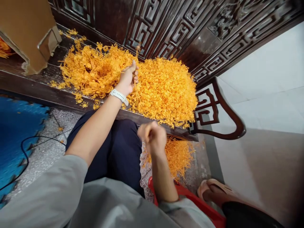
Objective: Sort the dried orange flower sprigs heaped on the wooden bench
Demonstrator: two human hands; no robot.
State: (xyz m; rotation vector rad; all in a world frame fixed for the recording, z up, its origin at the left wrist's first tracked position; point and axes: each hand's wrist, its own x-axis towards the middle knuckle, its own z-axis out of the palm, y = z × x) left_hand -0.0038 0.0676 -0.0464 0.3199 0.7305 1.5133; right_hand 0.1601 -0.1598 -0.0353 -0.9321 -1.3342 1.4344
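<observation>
My left hand (129, 77), with a pale watch strap at the wrist, is closed on a thin orange plastic flower stem (135, 85). One end of the stem sticks up past the fingers. Around this hand lie loose orange plastic flower pieces: a tangled heap (87, 69) on the left and a denser pile (166, 88) on the right, both on the dark wooden bench (57, 91). My right hand (153, 134) is curled into a blurred fist in front of the bench edge. Whatever it may hold cannot be made out.
A cardboard box (30, 34) stands at the bench's left end. Carved wood (166, 28) rises behind, and a curved armrest (230, 123) closes the right end. Thin orange strips (179, 155) heap on the floor near a red plastic object (190, 194). Another person's foot (209, 186) is close by.
</observation>
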